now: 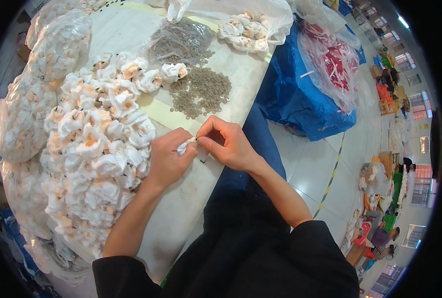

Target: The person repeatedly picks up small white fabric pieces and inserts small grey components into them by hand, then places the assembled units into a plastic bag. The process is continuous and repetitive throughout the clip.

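In my left hand (170,155), closed near the table's right edge, is a white artificial flower (185,146), mostly covered by the fingers. My right hand (227,142) pinches thumb and forefinger together at the flower's small dark end; what lies between those fingertips is too small to make out. Just beyond both hands spreads a loose heap of small grey-brown discs (203,89). To the left of my left hand lies a large pile of white artificial flowers (99,144) with peach-yellow centres. A small dark bit (203,160) rests on the table below my fingers.
A clear bag of discs (181,40) and a bag of white flowers (244,31) lie farther back on the white table (116,30). Stuffed plastic bags (26,116) line the left side. Right of the table stands a blue sack (305,107) with red strips (332,59). People sit far right.
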The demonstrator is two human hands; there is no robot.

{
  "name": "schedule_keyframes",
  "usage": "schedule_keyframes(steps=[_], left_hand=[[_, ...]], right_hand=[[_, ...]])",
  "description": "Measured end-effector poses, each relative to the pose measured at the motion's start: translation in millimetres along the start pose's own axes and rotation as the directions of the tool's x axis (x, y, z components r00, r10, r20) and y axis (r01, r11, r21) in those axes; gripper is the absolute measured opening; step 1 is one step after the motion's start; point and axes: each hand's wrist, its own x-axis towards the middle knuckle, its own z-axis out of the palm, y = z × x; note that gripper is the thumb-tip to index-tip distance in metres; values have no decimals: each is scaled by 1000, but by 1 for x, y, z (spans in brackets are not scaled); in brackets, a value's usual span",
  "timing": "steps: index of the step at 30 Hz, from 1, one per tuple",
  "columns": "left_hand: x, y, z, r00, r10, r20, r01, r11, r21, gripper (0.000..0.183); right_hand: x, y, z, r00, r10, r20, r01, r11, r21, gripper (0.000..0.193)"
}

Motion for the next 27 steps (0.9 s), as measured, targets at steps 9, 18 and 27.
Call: schedule_keyframes(steps=[9, 18, 27], left_hand=[[-1, 2, 1, 1000, 11, -13, -11, 1000, 3, 10], [9, 6, -2, 985, 86, -148, -114, 975, -192, 24], [3, 8, 3, 983, -135, -127, 70, 904, -423, 38]], right_hand=[[0, -7, 3, 999, -33, -10, 32, 997, -77, 9], [-9, 14, 36, 883, -70, -464, 135, 985, 108, 15], [-2, 16, 39, 822, -345, -453, 241, 931, -273, 22]])
